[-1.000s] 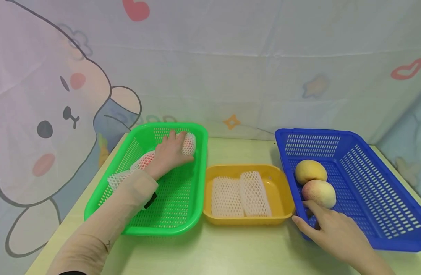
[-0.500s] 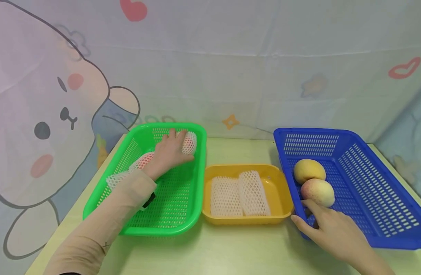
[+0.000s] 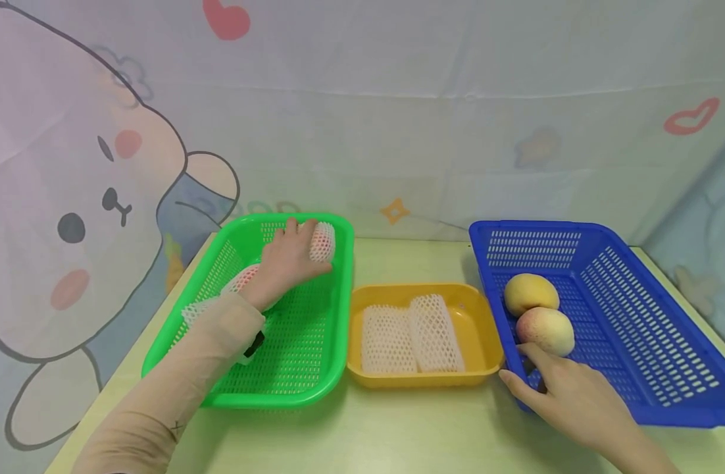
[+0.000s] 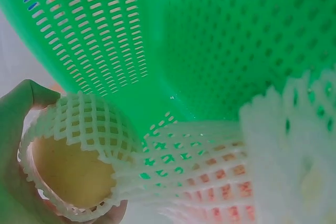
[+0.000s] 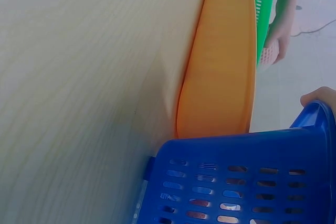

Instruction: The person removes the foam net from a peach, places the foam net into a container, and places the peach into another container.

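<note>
In the head view my left hand (image 3: 288, 260) reaches into the green basket (image 3: 347, 316) and grips a peach (image 3: 322, 243) wrapped in a white foam net. The left wrist view shows the thumb and fingers around this peach (image 4: 73, 174), its bare end poking out of the net. Beside it lies another reddish netted fruit (image 4: 223, 187), partly covered by my arm in the head view. My right hand (image 3: 575, 395) holds the near left rim of the blue basket (image 3: 688, 417), thumb outside and fingers inside. Two bare peaches, one yellow (image 3: 531, 294) and one blushed (image 3: 546, 334), lie near those fingers.
Between the baskets stands a yellow tray (image 3: 424, 380) with two flat white foam nets, one (image 3: 389, 339) to the left of the other (image 3: 437, 334). A printed cloth (image 3: 398, 131) hangs behind the pale wooden table (image 3: 422, 428).
My left hand has risen slightly with the netted peach in its grip. The right hand keeps its hold on the blue basket's rim. The head view has shifted a little.
</note>
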{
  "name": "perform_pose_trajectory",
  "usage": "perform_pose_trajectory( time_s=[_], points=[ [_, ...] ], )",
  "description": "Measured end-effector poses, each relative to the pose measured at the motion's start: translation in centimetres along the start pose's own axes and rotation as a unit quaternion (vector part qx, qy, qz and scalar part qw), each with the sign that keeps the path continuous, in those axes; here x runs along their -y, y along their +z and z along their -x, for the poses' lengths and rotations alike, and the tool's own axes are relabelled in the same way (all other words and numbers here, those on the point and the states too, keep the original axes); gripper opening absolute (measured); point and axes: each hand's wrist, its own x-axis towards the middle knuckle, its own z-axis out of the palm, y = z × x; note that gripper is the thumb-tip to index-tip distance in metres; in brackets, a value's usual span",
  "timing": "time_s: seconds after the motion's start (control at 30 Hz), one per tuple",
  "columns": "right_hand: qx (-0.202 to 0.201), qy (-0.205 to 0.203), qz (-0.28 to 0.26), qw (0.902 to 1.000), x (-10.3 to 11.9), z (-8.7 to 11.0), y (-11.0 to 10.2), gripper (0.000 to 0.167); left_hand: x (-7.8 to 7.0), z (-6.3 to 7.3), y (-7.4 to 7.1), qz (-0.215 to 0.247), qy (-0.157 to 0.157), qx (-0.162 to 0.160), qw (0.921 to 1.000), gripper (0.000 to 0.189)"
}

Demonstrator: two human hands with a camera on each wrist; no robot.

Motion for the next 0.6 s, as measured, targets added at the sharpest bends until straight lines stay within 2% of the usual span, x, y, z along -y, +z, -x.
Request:
perform_pose_trajectory(
  time_s=[0.37,0.6],
  points=[
    [-0.003,-0.001,0.000,1.0000,0.0,-0.1,0.1,0.043,-0.4,0.6,-0.3,-0.001,0.015,-0.020,0.9997,0.088],
    [-0.007,-0.005,0.001,1.0000,-0.1,0.0,0.1,0.042,-0.9,1.1,-1.0,-0.001,0.023,-0.024,0.9995,0.088]
  ],
)
